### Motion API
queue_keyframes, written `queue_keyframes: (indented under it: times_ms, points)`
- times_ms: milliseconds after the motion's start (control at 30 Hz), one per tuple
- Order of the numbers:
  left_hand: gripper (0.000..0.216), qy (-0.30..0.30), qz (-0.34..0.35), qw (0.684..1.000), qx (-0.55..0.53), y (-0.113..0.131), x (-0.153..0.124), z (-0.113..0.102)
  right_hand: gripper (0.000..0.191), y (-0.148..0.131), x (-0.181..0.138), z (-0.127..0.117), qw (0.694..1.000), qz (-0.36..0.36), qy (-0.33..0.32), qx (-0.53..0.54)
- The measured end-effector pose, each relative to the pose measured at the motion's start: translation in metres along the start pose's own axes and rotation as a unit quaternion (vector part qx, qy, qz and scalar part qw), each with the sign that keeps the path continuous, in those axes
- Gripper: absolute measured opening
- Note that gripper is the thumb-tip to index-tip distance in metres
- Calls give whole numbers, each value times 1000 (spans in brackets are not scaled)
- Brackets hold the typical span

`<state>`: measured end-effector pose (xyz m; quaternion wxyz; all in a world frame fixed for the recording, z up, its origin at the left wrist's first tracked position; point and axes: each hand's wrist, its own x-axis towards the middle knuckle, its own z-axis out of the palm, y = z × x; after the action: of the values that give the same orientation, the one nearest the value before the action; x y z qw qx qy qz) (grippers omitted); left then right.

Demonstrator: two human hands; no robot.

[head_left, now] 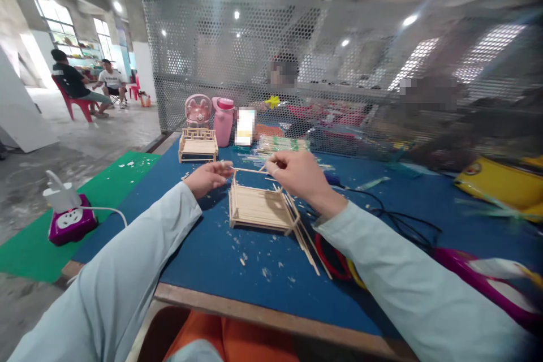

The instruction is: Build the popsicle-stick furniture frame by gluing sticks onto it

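Observation:
On the blue tabletop sits a small bed-like frame [261,203] built of thin wooden sticks, with a slatted top and short corner posts. A thin wooden stick [249,169] spans above its far edge. My right hand [299,178] pinches near this stick's right end, thumb and fingers together. At the left end, my left hand [211,179] has its fingers stretched out and slightly apart; the fingertips are at the stick and the corner post, and whether they touch is unclear. Loose sticks [309,243] lie along the frame's right side.
A similar finished-looking stick model [198,146] stands behind, by a pink tumbler [223,123] and a lit phone [245,126]. Bundled sticks [282,144] lie farther back. Red-handled pliers or scissors [333,257], black cable [394,220] and a purple power strip [475,271] are right.

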<state>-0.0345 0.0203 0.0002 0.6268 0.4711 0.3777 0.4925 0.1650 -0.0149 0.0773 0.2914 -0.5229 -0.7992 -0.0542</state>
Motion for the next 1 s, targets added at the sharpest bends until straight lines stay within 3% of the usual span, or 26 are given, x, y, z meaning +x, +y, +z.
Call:
queue_keyframes:
  times_ms: [67, 133, 200, 267, 333, 433, 533, 600, 633, 700, 833, 1000]
  points:
    - [31, 130, 120, 984, 30, 11, -4, 0, 20, -1, 0, -7, 999, 2, 12, 49]
    - [23, 205, 260, 939, 96, 19, -12, 6, 20, -7, -1, -8, 996, -14, 17, 90]
    - [27, 167, 341, 905, 192, 22, -23, 17, 19, -16, -1, -4, 992, -33, 26, 122]
    - [31, 100, 360, 882, 288, 20, -32, 29, 19, -27, -2, 3, 989, -38, 38, 140]
    - [34, 65, 342, 871, 348, 17, -38, 36, 19, -35, -2, 8, 987, -26, 47, 149]
    - [35, 66, 322, 868, 372, 14, -37, 37, 21, -26, 0, 8, 984, -25, 4, 176]
    - [31, 119, 333, 868, 348, 16, -30, 28, 29, 18, 5, 1, 983, 18, -5, 183]
    - [27, 179, 324, 873, 318, 15, -23, 22, 34, 60, 6, -4, 988, 122, 71, 66]
    - [23, 207, 311, 877, 303, 14, -19, 19, 36, 80, 5, -4, 984, 159, 71, -24]
    - [15, 245, 258, 895, 269, 9, -12, 14, 47, 114, 0, -2, 965, 201, -1, -167]
    - [7, 239, 86, 952, 171, -3, -4, 12, 50, 143, -12, 15, 964, 193, -54, -175]
    - [10, 216, 20, 967, 134, -10, -5, 15, 44, 150, -14, 28, 963, 205, -69, -160]
